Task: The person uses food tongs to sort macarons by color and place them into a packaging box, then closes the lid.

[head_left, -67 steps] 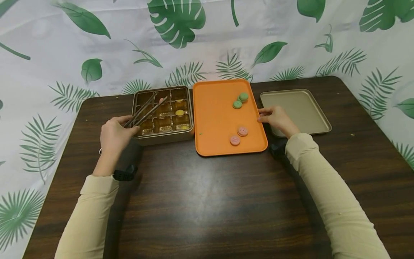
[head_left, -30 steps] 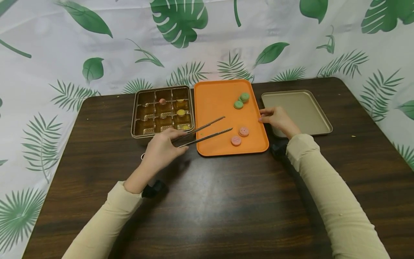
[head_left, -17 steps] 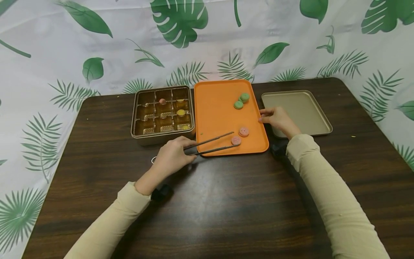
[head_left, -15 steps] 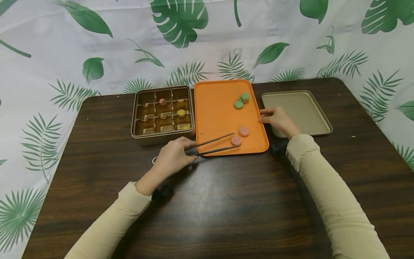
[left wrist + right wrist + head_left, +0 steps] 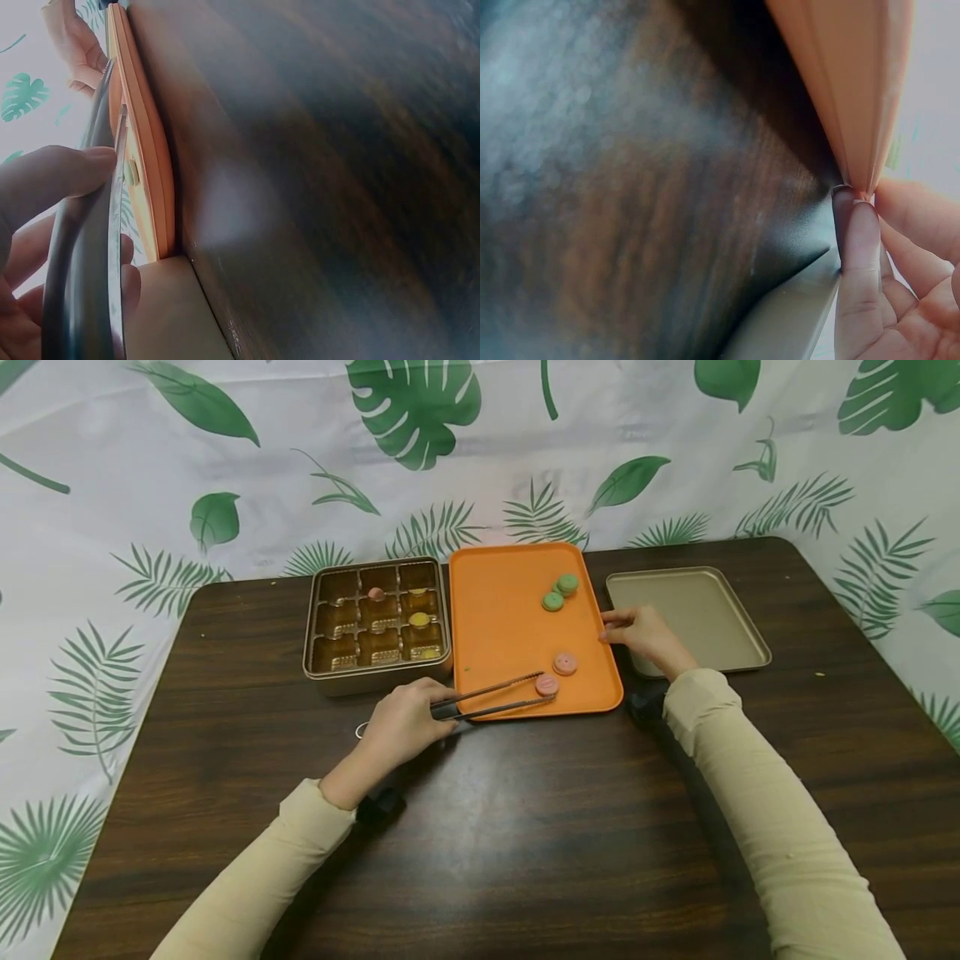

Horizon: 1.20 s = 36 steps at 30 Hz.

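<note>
In the head view my left hand (image 5: 405, 717) grips a pair of metal tongs (image 5: 495, 687). Their two tips lie on either side of the nearer pink macaron (image 5: 547, 685); contact is too fine to tell. In the left wrist view, thumb and fingers hold the tongs (image 5: 94, 247) from both sides. Another pink macaron (image 5: 565, 663) sits just behind. Green macarons (image 5: 552, 601) rest farther back on the orange tray (image 5: 498, 602). My right hand (image 5: 645, 635) pinches the tray's right rim, which the right wrist view shows at the fingertips (image 5: 864, 217).
Left of the tray stands a gold box (image 5: 375, 675) with a divided insert, holding a pink piece (image 5: 376, 595) and several yellow ones (image 5: 419, 620). A flat gold tray or lid (image 5: 693, 610) lies on the right. The dark wooden table (image 5: 495, 827) extends toward me; a leaf-print cloth (image 5: 300, 468) hangs behind.
My left hand has carried the tongs from above the box rightward and toward me to the nearer pink macaron. Over the last half second the tips have drawn slightly closer together. The right hand stays put.
</note>
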### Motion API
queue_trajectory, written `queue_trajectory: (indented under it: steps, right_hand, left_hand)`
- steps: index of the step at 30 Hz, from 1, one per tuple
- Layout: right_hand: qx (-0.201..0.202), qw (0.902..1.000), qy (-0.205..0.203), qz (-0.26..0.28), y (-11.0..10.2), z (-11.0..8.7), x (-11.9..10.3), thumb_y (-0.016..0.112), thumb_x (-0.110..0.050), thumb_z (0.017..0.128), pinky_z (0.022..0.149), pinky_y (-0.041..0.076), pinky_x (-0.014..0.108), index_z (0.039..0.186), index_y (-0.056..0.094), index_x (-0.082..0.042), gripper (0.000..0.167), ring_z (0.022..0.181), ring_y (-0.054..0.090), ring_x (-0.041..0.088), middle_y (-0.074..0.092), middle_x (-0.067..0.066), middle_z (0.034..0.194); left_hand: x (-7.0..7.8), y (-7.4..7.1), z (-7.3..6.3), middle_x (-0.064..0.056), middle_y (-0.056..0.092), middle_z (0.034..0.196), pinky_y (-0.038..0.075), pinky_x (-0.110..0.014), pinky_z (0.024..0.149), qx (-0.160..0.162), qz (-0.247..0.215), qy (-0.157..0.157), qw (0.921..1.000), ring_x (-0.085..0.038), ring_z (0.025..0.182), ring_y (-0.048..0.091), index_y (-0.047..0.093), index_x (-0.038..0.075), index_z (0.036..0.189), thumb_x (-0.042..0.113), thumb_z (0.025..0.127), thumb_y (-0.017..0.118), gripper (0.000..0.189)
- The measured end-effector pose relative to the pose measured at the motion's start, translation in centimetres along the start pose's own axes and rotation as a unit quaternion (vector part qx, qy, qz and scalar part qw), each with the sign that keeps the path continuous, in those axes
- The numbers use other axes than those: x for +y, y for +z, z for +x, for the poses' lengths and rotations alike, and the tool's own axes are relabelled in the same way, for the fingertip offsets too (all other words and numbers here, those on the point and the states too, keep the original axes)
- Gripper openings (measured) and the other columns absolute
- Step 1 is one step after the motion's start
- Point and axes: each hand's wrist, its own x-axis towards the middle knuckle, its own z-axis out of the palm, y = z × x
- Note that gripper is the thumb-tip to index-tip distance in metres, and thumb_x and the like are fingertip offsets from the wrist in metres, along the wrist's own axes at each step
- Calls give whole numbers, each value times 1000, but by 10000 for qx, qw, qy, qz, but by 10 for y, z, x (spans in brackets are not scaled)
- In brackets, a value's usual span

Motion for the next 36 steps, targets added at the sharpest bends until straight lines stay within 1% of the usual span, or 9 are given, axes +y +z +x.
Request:
queue_trajectory:
  steps: [3, 8, 15, 21, 25, 27, 31, 35, 36]
  right_hand:
    - [-3, 10000, -10, 9, 0, 0, -1, 60, -12, 93, 101, 44, 47, 136, 49, 6, 48, 112, 55, 39, 57, 30, 123]
    - [-3, 10000, -1, -21, 0, 0, -1, 60, -12, 93, 102, 43, 48, 136, 49, 6, 48, 112, 54, 40, 57, 30, 124]
    - [-9, 10000, 18, -47, 0, -1, -2, 61, -12, 93, 103, 42, 49, 136, 48, 6, 49, 113, 54, 40, 57, 30, 124]
    - [11, 10000, -26, -37, 0, -2, -2, 62, -13, 93, 101, 44, 49, 135, 49, 7, 49, 111, 55, 41, 57, 31, 123]
    - [7, 10000, -16, -55, 0, -2, -2, 61, -13, 93, 102, 43, 49, 136, 49, 7, 49, 112, 55, 40, 57, 31, 124]
    - [-10, 10000, -21, -72, 0, -2, -2, 61, -14, 93, 102, 43, 49, 136, 48, 7, 49, 113, 54, 41, 56, 31, 125]
    - [-30, 10000, -18, -79, 0, -1, -2, 61, -14, 93, 103, 43, 48, 136, 48, 7, 49, 113, 54, 40, 56, 31, 125]
    - [-16, 10000, 22, -72, 0, 0, -2, 61, -13, 93, 103, 43, 47, 136, 48, 6, 49, 114, 54, 39, 56, 31, 125]
    - [-18, 10000, 27, -72, 0, 0, -2, 61, -14, 93, 103, 43, 48, 136, 48, 6, 49, 114, 54, 39, 56, 30, 125]
  left_hand:
    - [-1, 1, 1, -6, 67, 117, 47, -31, 58, 67, 18, 32, 10000, -14, 66, 58, 70, 14, 117, 22, 81, 76, 37]
    - [-2, 1, 1, -6, 68, 115, 46, -30, 58, 151, 11, 110, 9998, -12, 62, 56, 71, 13, 116, 21, 81, 76, 37]
    - [-2, 0, -1, -7, 68, 115, 38, -25, 52, 257, -132, 109, 9995, -9, 53, 46, 71, 13, 116, 20, 81, 76, 37]
    - [-2, -7, -3, -9, 68, 115, 31, -24, 48, 476, -236, 75, 9986, -10, 47, 38, 71, 13, 116, 17, 80, 76, 37]
    - [-3, -14, -5, -9, 69, 114, 42, -29, 52, 760, -181, 77, 9969, -17, 58, 56, 72, 13, 114, 17, 78, 78, 37]
    - [-4, -19, -6, -10, 69, 113, 48, -34, 58, 982, -170, 88, 9950, -23, 71, 64, 72, 12, 113, 16, 77, 79, 37]
    - [-9, -30, -8, -13, 69, 113, 50, -39, 60, 1349, -276, 38, 9905, -29, 78, 67, 72, 10, 114, 15, 77, 78, 37]
    - [-17, -43, -10, -14, 69, 113, 51, -43, 68, 1659, -411, -62, 9853, -31, 83, 68, 72, 8, 113, 13, 79, 77, 36]
    - [-19, -46, -11, -14, 70, 112, 51, -44, 71, 1737, -437, -87, 9838, -31, 88, 68, 72, 7, 113, 13, 79, 77, 35]
